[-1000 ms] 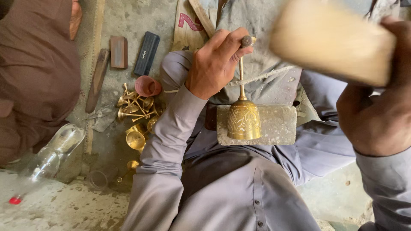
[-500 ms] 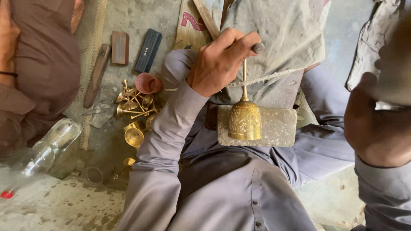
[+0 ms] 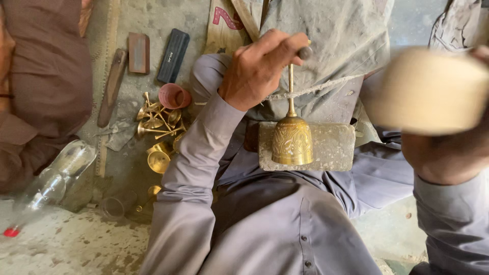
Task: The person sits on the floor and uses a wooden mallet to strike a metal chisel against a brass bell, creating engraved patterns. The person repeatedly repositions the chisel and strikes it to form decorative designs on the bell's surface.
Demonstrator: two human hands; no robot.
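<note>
Head view looks down on my lap, grey clothes filling the near half. A stone block (image 3: 333,147) lies across my thighs, and the brass bell (image 3: 292,141) stands upright on it, mouth down, toward its left part. At the right, my right hand (image 3: 448,153) is closed around a pale wooden mallet (image 3: 430,89), raised and blurred, well apart from the bell. My left hand (image 3: 260,69) pinches a dark punch (image 3: 304,52) on top of the bell's thin handle (image 3: 291,89). To strike well, I judge the punch must stay in line with the handle and the bell flat on the block. Far left on the floor lie small brass cups (image 3: 159,132) beside a pink cup (image 3: 174,95).
</note>
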